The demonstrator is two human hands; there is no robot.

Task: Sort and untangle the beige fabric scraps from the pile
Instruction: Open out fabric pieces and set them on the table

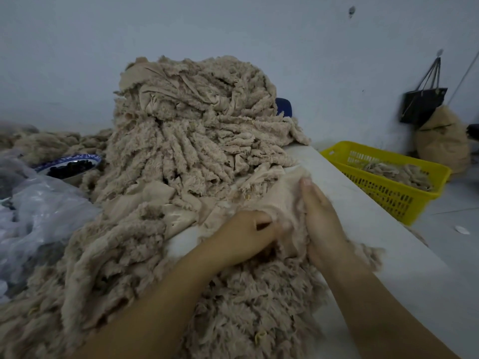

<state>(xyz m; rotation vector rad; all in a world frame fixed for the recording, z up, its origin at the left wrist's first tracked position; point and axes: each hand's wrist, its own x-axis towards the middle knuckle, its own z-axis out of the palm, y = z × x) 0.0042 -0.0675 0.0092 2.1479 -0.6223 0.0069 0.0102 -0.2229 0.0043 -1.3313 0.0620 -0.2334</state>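
1. A tall pile (197,130) of fluffy beige scraps covers most of a white table (375,229), spilling down to the near edge.
2. One scrap (282,200), smooth side up, lies at the pile's right foot between both hands.
3. The left hand (248,234) has its fingers curled tight, pinching the scrap's near left edge.
4. The right hand (321,221) lies along the scrap's right edge, fingers straight and close together; its thumb is hidden, so I cannot tell whether it grips.
5. A yellow basket (388,195) sits right of the table, lower down, with more scraps in it.
6. A blue-rimmed bowl (85,158) of dark pieces sits left of the pile, beside a clear plastic bag (39,216).
7. A black bag (422,104) hangs on the wall above a beige sack (443,141).
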